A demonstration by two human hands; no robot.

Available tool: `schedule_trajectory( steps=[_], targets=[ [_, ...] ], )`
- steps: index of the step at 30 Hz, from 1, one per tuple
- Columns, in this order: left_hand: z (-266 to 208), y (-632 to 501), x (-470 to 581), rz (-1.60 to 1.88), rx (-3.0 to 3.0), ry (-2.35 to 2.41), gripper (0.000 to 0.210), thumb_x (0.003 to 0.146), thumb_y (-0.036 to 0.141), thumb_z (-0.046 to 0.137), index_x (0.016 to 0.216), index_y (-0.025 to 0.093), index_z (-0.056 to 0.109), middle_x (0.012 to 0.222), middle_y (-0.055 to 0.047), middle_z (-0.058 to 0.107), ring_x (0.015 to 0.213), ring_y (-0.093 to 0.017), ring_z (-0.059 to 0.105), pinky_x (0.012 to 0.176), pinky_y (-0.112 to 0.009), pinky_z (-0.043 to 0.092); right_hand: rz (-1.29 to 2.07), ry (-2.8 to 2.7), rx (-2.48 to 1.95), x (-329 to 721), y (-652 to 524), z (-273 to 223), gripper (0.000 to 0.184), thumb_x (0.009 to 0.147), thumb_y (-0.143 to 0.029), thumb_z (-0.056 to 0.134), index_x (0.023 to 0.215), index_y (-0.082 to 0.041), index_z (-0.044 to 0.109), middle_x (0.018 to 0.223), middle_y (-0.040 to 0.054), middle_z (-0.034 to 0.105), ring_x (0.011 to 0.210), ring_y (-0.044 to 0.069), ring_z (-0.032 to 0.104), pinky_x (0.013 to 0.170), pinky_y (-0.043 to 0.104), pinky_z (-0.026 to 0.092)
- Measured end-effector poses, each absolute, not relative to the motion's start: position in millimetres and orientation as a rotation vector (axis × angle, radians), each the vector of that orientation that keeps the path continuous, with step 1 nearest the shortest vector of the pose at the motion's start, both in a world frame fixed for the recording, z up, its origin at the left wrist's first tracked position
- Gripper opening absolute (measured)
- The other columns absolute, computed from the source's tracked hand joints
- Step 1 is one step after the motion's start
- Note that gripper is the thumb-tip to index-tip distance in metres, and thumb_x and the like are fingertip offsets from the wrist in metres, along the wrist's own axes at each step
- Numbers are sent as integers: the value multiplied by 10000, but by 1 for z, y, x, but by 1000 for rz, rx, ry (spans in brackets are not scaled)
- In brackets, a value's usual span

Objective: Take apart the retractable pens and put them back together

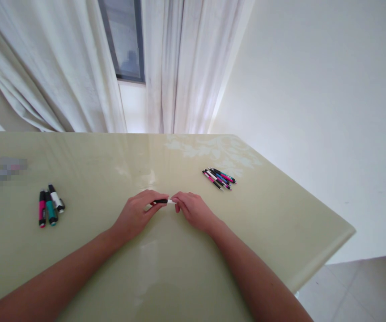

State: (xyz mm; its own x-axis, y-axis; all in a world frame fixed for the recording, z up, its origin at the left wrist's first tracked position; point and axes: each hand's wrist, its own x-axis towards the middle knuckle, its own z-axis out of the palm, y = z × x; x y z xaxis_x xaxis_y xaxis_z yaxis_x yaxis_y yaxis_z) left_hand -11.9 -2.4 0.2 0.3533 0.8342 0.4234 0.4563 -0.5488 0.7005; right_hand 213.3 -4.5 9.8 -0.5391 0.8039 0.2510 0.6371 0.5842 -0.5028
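A white wall is rising behind and to the right, and long cream curtains are hanging on either side of a narrow dark-framed window. Below them a glossy pale green counter is filling the lower view, with a white leaf pattern showing near its far right corner. Two bare forearms are reaching in from the near side, and both hands are meeting around the middle of the counter, well in from its far edge. Toward the left edge something pixelated in grey and yellow is lying; it is too blurred to name. A loose bundle of slim pens, pink, blue, teal, purple, white and black, is lying between the right hand and the counter's far right corner. Well to the left, three short, thick pens, one pink, one teal and one white, are lying close together. Smallest is a black and white pen, being held nearly level between the hands: the left hand's fingers are pinching its black end, and the right hand's fingers are closing around its white end
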Motion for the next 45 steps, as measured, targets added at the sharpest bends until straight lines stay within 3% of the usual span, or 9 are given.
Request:
schedule_trajectory(
  steps=[3, 6, 12, 17, 21, 26, 30, 34, 45],
  targets=[
    [2, 0, -13, 1051, 1946, 1275, 399, 943, 533, 596, 1197, 243, 698, 1036, -27, 778, 834, -193, 710, 746, -293, 562, 450, -2317, -1200, 213, -4, 11, 297, 1079, -249, 404, 909, -209, 644, 827, 17, 683, 783, 160, 621, 817, 284, 445],
    [2, 5, -15, 963, 1911, 1316, 421, 992, 541, 483, 969, 223, 758, 822, -17, 757, 714, -186, 673, 636, -278, 513, 429, -2313, -1245, 215, -3, 11, 286, 1077, -252, 411, 913, -212, 643, 798, 11, 673, 760, 160, 616, 798, 280, 440],
    [2, 6, -15, 1077, 1869, 1226, 333, 881, 508, 679, 1081, 247, 734, 1067, -31, 766, 850, -195, 678, 721, -281, 535, 498, -2298, -1268, 218, -1, 11, 305, 1079, -260, 408, 874, -219, 630, 739, -10, 657, 700, 149, 609, 758, 265, 430],
    [1, 7, -16, 940, 1850, 1291, 398, 969, 537, 522, 956, 220, 762, 814, -16, 741, 709, -181, 644, 657, -278, 502, 481, -2276, -1274, 220, 0, 13, 316, 1078, -258, 408, 846, -218, 619, 743, -9, 651, 708, 151, 606, 757, 261, 421],
    [-1, 9, -17, 1046, 1824, 1275, 385, 885, 527, 666, 1139, 241, 715, 921, -11, 744, 734, -172, 646, 680, -273, 511, 488, -2265, -1286, 222, 1, 14, 319, 1080, -259, 408, 838, -216, 613, 741, -12, 651, 701, 148, 603, 751, 258, 413],
    [0, 8, -16, 935, 1835, 1263, 388, 956, 541, 545, 944, 218, 760, 784, -9, 722, 687, -170, 618, 642, -269, 486, 457, -2288, -1289, 223, 1, 14, 289, 1078, -251, 418, 873, -218, 620, 751, -13, 658, 711, 151, 606, 751, 253, 408],
    [0, 8, -16, 1019, 1790, 1278, 406, 904, 540, 630, 1142, 224, 722, 807, -2, 710, 701, -171, 620, 633, -261, 479, 460, -2286, -1303, 225, 2, 15, 289, 1080, -250, 414, 884, -215, 623, 746, -15, 660, 709, 150, 605, 753, 252, 408],
    [-1, 10, -16, 923, 1825, 1298, 415, 946, 554, 545, 931, 199, 761, 737, -11, 695, 675, -173, 595, 606, -261, 435, 451, -2312, -1304, 226, 2, 15, 275, 1076, -245, 426, 892, -208, 627, 760, -11, 660, 716, 146, 597, 762, 249, 402],
    [1, 8, -15, 939, 1806, 1289, 379, 895, 549, 619, 910, 205, 778, 801, -20, 742, 692, -178, 599, 625, -269, 436, 460, -2312, -1293, 227, 1, 18, 280, 1081, -254, 408, 909, -205, 624, 753, -11, 651, 709, 144, 584, 755, 243, 399]
  ],
)
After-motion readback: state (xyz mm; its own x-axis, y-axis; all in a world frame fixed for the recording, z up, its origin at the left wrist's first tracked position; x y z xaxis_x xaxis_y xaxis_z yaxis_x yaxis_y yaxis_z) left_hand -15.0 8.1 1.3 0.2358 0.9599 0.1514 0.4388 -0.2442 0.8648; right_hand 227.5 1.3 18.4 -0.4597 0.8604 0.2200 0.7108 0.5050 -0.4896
